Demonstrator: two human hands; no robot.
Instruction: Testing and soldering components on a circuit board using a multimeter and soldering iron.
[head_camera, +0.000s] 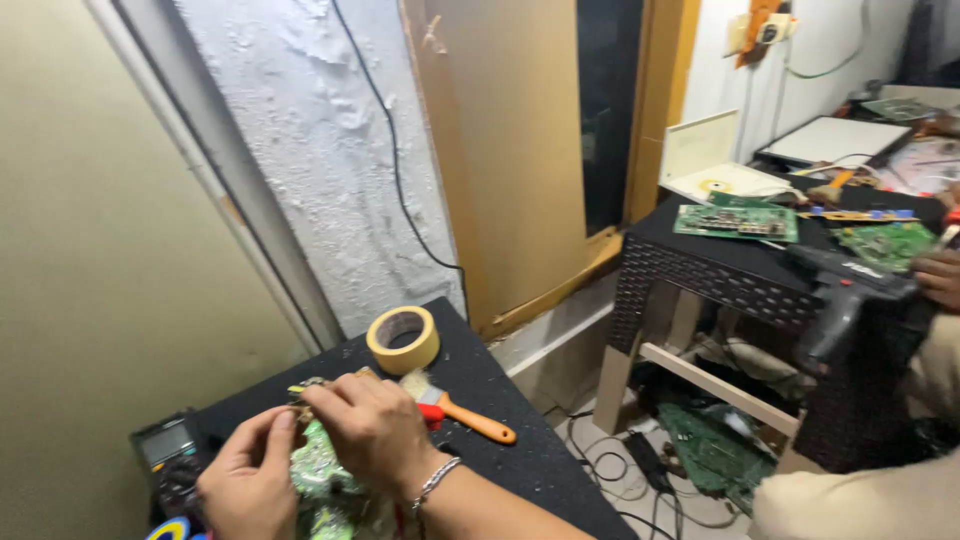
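Hands together low at the near left corner of the black felt-topped table (500, 400). Your right hand (375, 430), silver chain bracelet (432, 482) on the wrist, arches over from the right, knuckles up, fingertips pinched on the top edge of the green printed circuit board (320, 475). Your left hand (250, 480) comes up from below, thumb and forefinger pinched on the same edge just beside the right fingertips; both hands clamped on the board. Board lies partly under your palms, so most of it is hidden.

Round roll of cream masking tape (402, 340) stands near the table's far edge, just beyond your right hand. Small brush with an orange handle and pale bristles (460, 410) lies to the right of the hand, handle pointing to the right edge. Black handheld multimeter (168, 455) sits at the left edge beside your left hand.

Well apart, a second black table (700, 270) carries more green circuit boards (735, 222). Another person's hand (940, 275) at the frame's right edge is near a black tool (840, 290).
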